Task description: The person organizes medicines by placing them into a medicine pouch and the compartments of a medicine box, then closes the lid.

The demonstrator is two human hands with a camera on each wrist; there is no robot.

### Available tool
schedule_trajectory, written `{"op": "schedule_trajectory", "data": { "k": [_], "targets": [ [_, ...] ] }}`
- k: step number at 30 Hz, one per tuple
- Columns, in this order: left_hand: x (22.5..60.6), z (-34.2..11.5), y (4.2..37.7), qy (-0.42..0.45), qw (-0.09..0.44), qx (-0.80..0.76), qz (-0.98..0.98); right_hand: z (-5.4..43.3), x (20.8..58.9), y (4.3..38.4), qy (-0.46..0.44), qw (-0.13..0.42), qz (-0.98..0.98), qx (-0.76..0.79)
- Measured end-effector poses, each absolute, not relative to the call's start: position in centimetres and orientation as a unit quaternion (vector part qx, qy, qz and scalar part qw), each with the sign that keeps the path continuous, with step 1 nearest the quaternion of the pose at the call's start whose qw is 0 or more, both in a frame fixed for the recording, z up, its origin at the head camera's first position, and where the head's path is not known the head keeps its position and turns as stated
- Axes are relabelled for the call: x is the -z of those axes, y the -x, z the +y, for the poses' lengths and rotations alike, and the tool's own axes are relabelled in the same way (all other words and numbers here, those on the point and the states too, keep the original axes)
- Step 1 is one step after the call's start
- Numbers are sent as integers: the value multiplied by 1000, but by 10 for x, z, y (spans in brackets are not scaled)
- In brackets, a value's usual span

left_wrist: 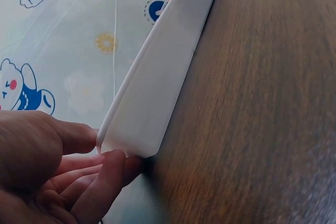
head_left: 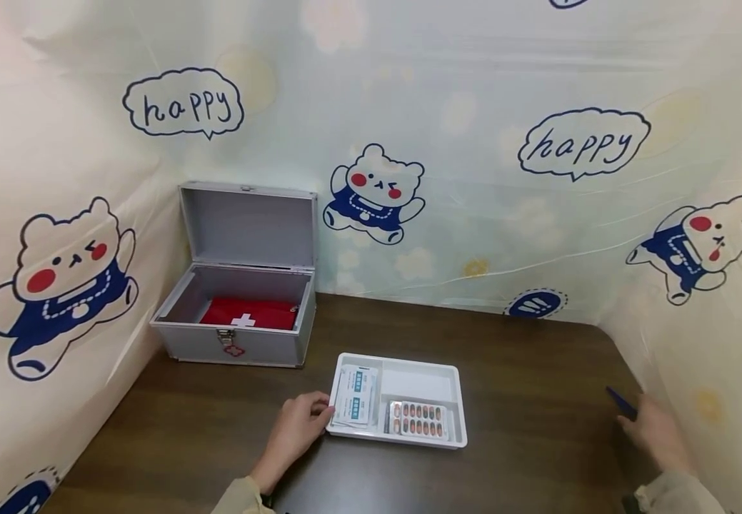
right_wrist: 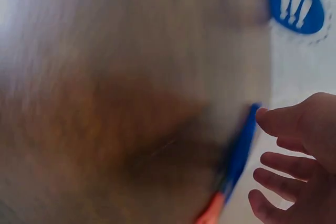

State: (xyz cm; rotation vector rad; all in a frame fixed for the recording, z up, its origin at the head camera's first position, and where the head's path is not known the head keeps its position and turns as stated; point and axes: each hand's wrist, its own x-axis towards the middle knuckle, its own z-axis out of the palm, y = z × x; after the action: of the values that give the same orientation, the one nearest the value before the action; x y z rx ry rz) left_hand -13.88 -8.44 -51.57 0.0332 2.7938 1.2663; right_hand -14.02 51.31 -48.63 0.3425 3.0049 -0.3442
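My left hand [head_left: 300, 428] pinches the left edge of a white divided tray [head_left: 409, 442], with the thumb at the rim and fingertips beneath it in the left wrist view. Paper packets [head_left: 354, 396] with blue labels fill the tray's left compartment. Blister packs of capsules [head_left: 418, 420] lie in the front right one. At the table's right edge, my right hand [head_left: 660, 435] is beside a slim blue object [right_wrist: 241, 153] with a red-orange end; its kind is unclear. In the right wrist view the fingers are spread, the thumb tip close to the blue end; contact is unclear.
A silver case [head_left: 236, 350] stands lid up at the back left, with a red pouch [head_left: 248, 312] bearing a white cross inside. Printed fabric [head_left: 460, 143] rises around the back and sides of the brown table [head_left: 525, 400].
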Motion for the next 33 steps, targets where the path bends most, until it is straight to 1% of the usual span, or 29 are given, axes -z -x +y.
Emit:
{"op": "schedule_trajectory", "data": {
  "k": [3, 5, 7, 13, 18, 21, 28, 31, 33],
  "targets": [
    [517, -86, 136, -9, 41, -415, 909, 520, 496, 138, -138, 83, 982, 99],
    [518, -86, 136, -13, 43, -419, 907, 521, 500, 136, -152, 87, 979, 100],
    [519, -85, 136, -19, 42, -425, 904, 520, 501, 137, -156, 77, 979, 102],
    [519, -84, 136, -22, 39, -426, 904, 511, 496, 138, -123, 33, 986, 103],
    [520, -84, 135, -27, 43, -421, 906, 493, 491, 141, -115, 1, 985, 129],
    [521, -85, 135, -27, 41, -420, 906, 474, 487, 148, -92, -34, 984, 149],
    [520, -87, 137, -22, 33, -418, 907, 404, 479, 161, 51, -143, 975, 163],
    [518, -86, 137, -22, 31, -416, 909, 371, 474, 164, 91, -150, 969, 173],
    [517, -86, 138, -25, 30, -415, 909, 351, 471, 166, 110, -144, 967, 179]
  ]
}}
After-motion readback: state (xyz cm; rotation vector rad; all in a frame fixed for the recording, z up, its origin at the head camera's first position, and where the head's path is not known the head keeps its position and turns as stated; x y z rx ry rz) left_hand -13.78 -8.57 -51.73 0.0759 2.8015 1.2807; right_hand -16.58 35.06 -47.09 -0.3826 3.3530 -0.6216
